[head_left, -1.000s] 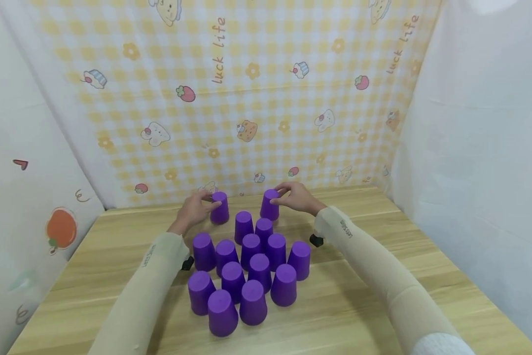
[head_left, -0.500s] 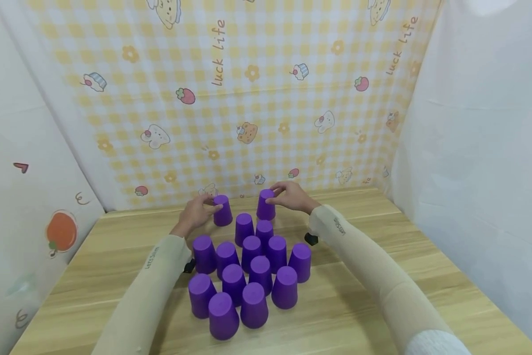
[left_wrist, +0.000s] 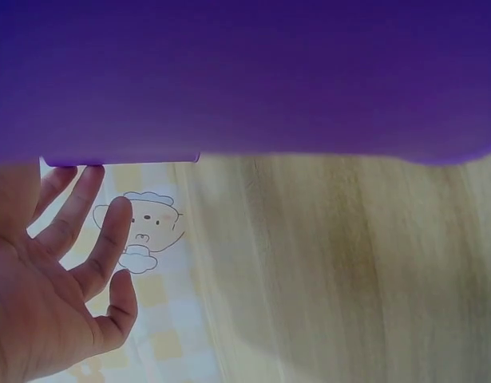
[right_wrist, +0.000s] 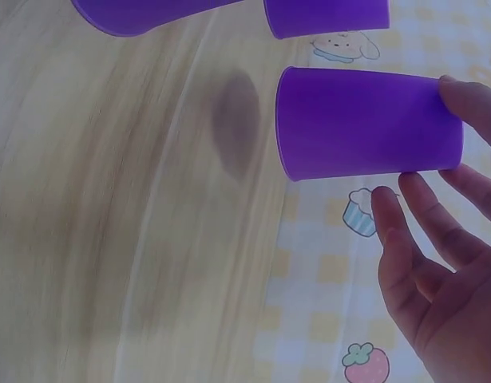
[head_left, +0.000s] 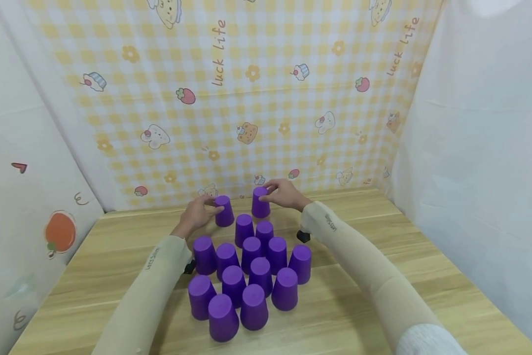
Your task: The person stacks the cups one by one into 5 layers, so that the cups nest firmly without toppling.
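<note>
At the back of the table my left hand (head_left: 196, 215) pinches an upside-down purple cup (head_left: 224, 211) near its closed end. My right hand (head_left: 287, 193) holds a second upside-down purple cup (head_left: 260, 202) between thumb and fingers, a little to the right of the first. In the right wrist view this cup (right_wrist: 365, 124) hangs off the wood, its shadow lying apart from it. Thumb and fingertips of the right hand (right_wrist: 449, 255) meet the cup's closed end. A close purple surface (left_wrist: 245, 80) fills the top of the left wrist view and hides most of the left hand's grip.
Several upside-down purple cups, such as the front one (head_left: 223, 318) and the rearmost one (head_left: 244, 230), stand grouped in front of the hands on the wooden table (head_left: 354, 305). A checked cloth (head_left: 257, 98) hangs behind, with white sheets (head_left: 478, 162) at both sides.
The right hand has carried its cup leftward, closer to the left hand's cup. The left hand and its cup have shifted slightly right. The grouped cups stay in place.
</note>
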A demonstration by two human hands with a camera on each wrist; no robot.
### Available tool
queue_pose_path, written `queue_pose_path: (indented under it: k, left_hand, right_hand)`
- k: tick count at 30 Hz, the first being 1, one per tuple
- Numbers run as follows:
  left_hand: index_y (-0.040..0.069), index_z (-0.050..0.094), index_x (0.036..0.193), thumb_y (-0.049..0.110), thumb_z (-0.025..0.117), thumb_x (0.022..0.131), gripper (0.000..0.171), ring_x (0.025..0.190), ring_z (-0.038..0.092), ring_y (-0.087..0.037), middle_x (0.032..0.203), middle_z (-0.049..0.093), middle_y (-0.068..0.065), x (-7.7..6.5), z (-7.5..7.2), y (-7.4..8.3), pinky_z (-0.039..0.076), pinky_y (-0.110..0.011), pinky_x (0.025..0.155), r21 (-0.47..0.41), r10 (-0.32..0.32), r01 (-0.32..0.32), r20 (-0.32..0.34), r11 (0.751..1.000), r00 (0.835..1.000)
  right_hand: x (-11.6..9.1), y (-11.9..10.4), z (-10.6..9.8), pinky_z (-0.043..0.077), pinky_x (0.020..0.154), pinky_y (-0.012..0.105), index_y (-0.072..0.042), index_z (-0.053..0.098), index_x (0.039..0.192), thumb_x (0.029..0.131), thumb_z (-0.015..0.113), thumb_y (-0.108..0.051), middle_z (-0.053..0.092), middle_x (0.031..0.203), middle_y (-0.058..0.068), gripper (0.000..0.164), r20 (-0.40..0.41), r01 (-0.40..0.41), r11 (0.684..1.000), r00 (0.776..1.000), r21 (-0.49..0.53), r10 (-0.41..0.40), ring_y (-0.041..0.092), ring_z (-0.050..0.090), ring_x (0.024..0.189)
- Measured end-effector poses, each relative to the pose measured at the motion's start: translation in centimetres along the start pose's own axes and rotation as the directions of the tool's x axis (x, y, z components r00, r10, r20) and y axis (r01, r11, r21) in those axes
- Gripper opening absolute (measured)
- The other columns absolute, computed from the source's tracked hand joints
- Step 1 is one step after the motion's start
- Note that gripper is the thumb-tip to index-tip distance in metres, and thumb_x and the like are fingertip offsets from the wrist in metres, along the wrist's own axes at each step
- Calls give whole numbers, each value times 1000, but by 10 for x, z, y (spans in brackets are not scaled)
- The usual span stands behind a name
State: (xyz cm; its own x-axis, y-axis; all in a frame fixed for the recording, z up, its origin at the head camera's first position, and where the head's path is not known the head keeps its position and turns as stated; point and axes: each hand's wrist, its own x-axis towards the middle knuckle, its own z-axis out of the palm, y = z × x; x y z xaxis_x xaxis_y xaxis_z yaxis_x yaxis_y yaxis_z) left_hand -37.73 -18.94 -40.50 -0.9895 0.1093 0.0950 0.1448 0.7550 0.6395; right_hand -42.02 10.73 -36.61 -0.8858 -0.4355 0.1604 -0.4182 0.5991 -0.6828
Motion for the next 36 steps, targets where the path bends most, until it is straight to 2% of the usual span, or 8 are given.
queue_pose_path:
  k: [9,13,18,26,31,36]
  left_hand:
    - [2,54,135,31,69,94,52,130,47,-42,130,62,-18,0,-1,1,31,-63,109,-20,34,-33,22,999,999]
    - [3,57,131,26,70,93,46,125,52,-42,127,64,-18,-2,-1,1,34,-64,106,-36,36,-35,42,999,998]
    - [1,54,135,26,66,95,49,122,55,-43,128,63,-21,-5,-4,1,40,-63,102,-34,39,-37,59,999,997]
    - [3,53,137,27,64,96,49,124,53,-43,130,63,-18,-12,-15,2,40,-63,101,-3,54,-54,37,999,998]
    - [1,55,135,26,64,96,47,120,56,-43,129,62,-20,-20,-21,0,44,-60,99,-36,103,-101,48,994,994]
    - [-4,58,131,19,63,98,41,117,58,-40,126,63,-24,-28,-25,-4,49,-52,97,-72,189,-184,61,980,980]
  right_hand:
    - [7,-4,11,57,83,39,-10,65,126,85,80,-29,69,115,14,48,28,-31,999,999,11,31,28,66,101]
    - [10,-3,16,57,83,38,-9,66,126,84,80,-29,69,115,14,49,48,-18,1000,999,6,18,28,66,102]
    - [12,-3,19,56,86,39,-8,65,129,85,79,-30,69,116,14,51,56,-22,1000,998,-7,22,27,66,104]
    - [19,-3,20,55,89,39,-8,66,126,86,79,-29,69,117,13,48,72,1,1000,997,-13,0,26,66,106]
    - [22,-4,23,57,83,35,-5,67,122,84,81,-27,71,111,14,45,77,3,1000,997,-3,-3,26,67,102]
    - [23,-4,25,59,76,34,-4,66,124,85,80,-27,71,112,16,48,85,-12,1000,996,-15,13,27,68,101]
